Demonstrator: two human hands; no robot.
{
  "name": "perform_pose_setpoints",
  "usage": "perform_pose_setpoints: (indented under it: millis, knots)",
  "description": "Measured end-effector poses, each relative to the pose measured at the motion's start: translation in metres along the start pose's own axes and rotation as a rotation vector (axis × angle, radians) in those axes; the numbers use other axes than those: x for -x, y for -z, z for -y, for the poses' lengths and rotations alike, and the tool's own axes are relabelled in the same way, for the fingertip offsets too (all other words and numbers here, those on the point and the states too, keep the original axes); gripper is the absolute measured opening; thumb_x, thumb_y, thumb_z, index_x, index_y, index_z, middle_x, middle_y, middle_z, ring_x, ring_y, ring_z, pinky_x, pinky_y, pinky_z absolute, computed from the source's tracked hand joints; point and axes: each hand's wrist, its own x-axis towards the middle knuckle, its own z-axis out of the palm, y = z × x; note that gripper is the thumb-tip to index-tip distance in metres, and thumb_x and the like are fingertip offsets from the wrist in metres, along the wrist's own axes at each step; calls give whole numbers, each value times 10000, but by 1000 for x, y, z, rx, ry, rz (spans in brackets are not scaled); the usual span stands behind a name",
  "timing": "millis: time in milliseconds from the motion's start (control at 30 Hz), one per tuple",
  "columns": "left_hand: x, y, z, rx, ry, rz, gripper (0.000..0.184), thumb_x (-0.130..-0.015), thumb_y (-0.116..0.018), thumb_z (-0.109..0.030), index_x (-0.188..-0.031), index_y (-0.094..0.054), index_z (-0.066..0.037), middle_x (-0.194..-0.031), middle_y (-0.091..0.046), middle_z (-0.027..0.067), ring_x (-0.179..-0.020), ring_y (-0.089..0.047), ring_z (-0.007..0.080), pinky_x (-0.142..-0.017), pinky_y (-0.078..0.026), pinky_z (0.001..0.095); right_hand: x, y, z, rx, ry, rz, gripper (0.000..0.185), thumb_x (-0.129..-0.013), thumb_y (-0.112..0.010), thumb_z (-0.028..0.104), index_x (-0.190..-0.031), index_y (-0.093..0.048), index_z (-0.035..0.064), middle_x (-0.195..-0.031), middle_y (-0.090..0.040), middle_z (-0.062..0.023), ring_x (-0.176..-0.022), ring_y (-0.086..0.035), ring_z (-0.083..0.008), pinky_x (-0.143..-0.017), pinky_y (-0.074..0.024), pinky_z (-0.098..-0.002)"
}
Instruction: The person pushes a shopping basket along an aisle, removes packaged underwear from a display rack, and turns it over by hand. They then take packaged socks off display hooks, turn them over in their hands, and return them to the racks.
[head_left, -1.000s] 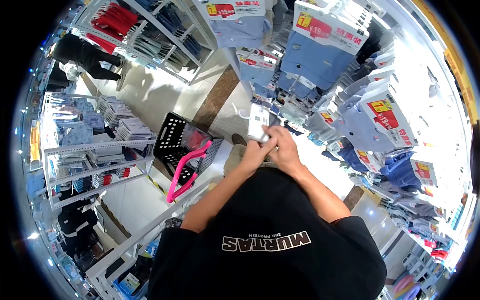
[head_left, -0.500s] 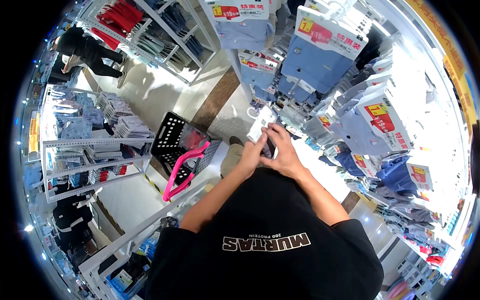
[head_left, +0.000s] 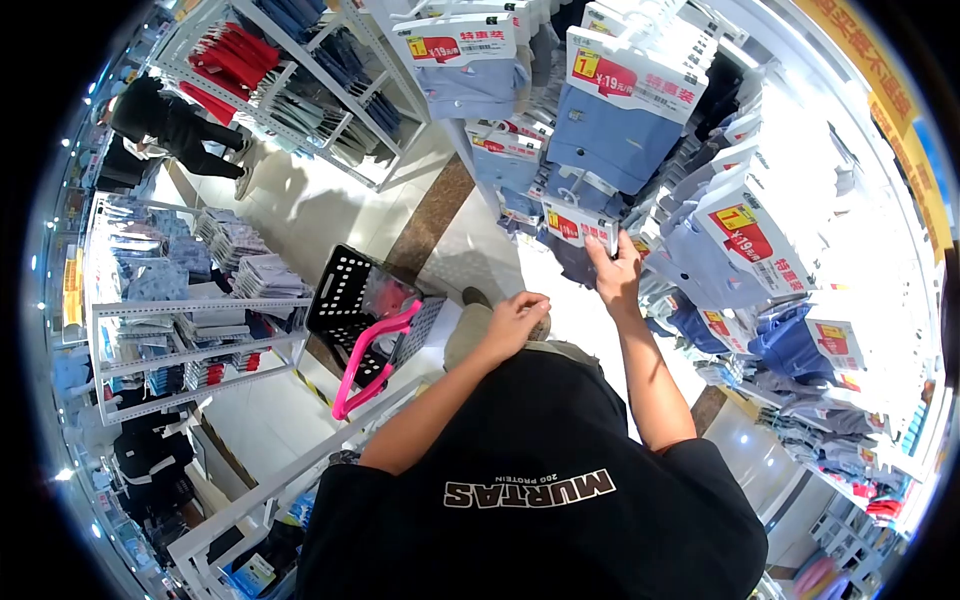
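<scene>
Right hand (head_left: 617, 272): we pinch header card (head_left: 575, 224) at right end. Dark garment (head_left: 573, 262) hangs beneath card, just below hanging blue shorts (head_left: 622, 135). Left hand (head_left: 514, 322): fingers curled, well apart from card; whether thumb meets them, we cannot tell. We judge load light, cloth soft, card stiffer but creasable; grip card end, not cloth.

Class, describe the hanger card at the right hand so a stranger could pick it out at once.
Find the hanging garments crowding the right side of the view. Below a big blue garment there is the person's right hand. It touches a white hanger card with a yellow-and-red price label; similar cards hang nearby, but only this one has a hand on it.
</scene>
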Motion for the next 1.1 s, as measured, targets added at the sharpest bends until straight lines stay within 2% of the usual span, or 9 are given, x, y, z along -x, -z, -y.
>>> perform_pose_setpoints:
  millis: [233, 433, 500, 567, 600, 667, 733, 833, 1100]
  knots:
    - [19, 2, -60, 45, 98, 86, 242, -972, -625, -225, -884, -677, -6, -621, -571, -10, -582, -503, 48, -541, -415, 219, -35, -7, -16, -58, -67, -111, 292, -943, -663, 159, -1185, -605, 6, -1092, -676, -65, -986, -595, -126, -901, -453, -280]
    - [63, 0, -154, -10, -393, 168, 415, -992, -583, -230, -652, -466, -23, -559, -423, -25, -533, -357, 86, -496, -320, 285, -37, -16, -41, 7, 6, -112, 332, -926, -667, 187, -1175, -579, -14, -1036, -680, -90, -937, -611, -152, -836, -471, -287]
    - [80, 0, -191, 59, -643, 342, 407, -997, -514, -154, -605, -475, -53, -561, -461, 35, -483, -427, 139, -456, -327, 293, -36, -15, -44, 130, -98, -123, 338, -914, -664, 173, -1178, -579, -21, -996, -681, -97, -918, -614, -154, -820, -472, -285]
    - [95, -15, -213, 359, -930, 434, 438, -1018, -484, -250, -639, -569, -46, -643, -609, 95, -507, -534, 232, -441, -412, 326, -23, -22, -25, 120, -160, -92, 441, -886, -673, 168, -1255, -533, -29, -1069, -646, -147, -993, -618, -198, -828, -492, -299]
    - [95, -17, -231, 470, -1052, 600, 421, -1033, -473, -331, -899, -629, 36, -699, -661, 164, -497, -556, 251, -447, -449, 337, -17, -28, -34, 126, -114, -135, 448, -898, -669, 174, -1263, -519, -37, -1116, -629, -159, -1018, -616, -209, -850, -485, -302]
    - [117, -36, -241, 741, -1021, 529, 372, -1022, -509, -351, -1235, -474, -49, -770, -683, 167, -481, -557, 253, -454, -477, 338, -4, -36, -59, 142, -28, -215, 463, -922, -660, 187, -1278, -491, -54, -1211, -593, -182, -1067, -613, -231, -893, -471, -307]
    - [132, -48, -254, 903, -1044, 435, 503, -974, -506, -466, -1228, -500, -31, -805, -674, 180, -487, -579, 238, -446, -495, 309, 16, -35, -75, 178, -140, -137, 618, -907, -676, 195, -1395, -402, -66, -1300, -547, -208, -1169, -579, -263, -976, -455, -350]
    - [137, -50, -264, 961, -1116, 327, 725, -901, -510, -613, -859, -704, 84, -791, -625, 182, -527, -612, 206, -422, -490, 250, 40, -41, -96, 167, -259, 39, 643, -908, -684, 201, -1414, -393, -67, -1246, -596, -210, -1164, -577, -256, -978, -461, -357]
    - [122, -7, -253, 985, -895, 512, 321, -924, -666, -288, -880, -668, 30, -798, -585, 128, -659, -582, 205, -546, -441, 291, -1, -82, -59, 240, -46, 168, 710, -883, -707, 201, -1418, -352, -100, -1307, -530, -266, -1237, -529, -337, -1025, -440, -409]
